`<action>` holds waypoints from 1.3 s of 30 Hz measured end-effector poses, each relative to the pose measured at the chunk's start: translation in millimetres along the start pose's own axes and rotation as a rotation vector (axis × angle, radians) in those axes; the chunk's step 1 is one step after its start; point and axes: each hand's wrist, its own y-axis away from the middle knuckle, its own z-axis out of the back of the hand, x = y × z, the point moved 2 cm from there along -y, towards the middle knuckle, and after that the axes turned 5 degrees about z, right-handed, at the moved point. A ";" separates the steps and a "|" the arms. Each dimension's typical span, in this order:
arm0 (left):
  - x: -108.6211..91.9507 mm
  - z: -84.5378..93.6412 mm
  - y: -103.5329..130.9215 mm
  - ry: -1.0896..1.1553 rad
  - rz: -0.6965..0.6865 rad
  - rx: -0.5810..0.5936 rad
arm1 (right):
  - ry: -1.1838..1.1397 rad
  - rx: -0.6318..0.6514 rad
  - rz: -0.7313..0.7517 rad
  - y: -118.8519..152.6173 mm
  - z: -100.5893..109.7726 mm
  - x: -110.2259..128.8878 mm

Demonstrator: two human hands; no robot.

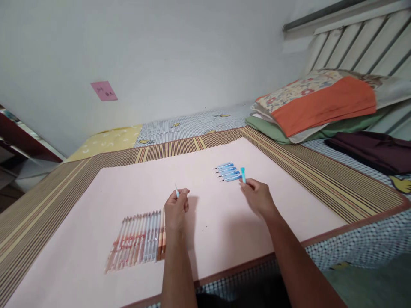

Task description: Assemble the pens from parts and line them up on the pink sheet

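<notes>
My left hand (177,205) is closed round a small pale-blue pen piece (177,191) whose white tip points up. In my right hand (257,194), a turquoise cap (243,174) is pinched upright between thumb and fingers. Just left of that hand lie several blue pens (228,170) in a slanted stack, dark tips facing left. A row of several clear and pinkish pens (136,239) lies side by side, left of my left forearm. Orange-brown pens (161,241) at its right end are partly hidden by that forearm.
A large pale pink sheet (205,256) covers the striped mat (340,190). Folded cloths with an orange band (327,107) and a dark folded cloth (369,152) lie at the right. A pink note (104,91) is on the wall behind.
</notes>
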 end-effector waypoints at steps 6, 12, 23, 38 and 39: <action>2.9 -12.5 6.6 -0.095 0.010 0.117 | 0.005 0.349 0.218 30.1 -39.0 56.1; 8.7 -11.1 8.1 -0.245 0.076 0.249 | -0.090 0.358 0.249 34.7 -39.8 78.2; 12.1 -34.9 19.9 0.205 0.202 0.375 | -0.328 0.311 0.152 25.4 -27.2 79.0; 0.0 2.3 2.1 0.634 0.269 0.192 | 0.677 0.370 0.120 13.2 -8.3 15.9; -0.1 3.2 1.8 0.642 0.275 0.182 | 0.687 0.369 0.114 13.2 -9.5 15.0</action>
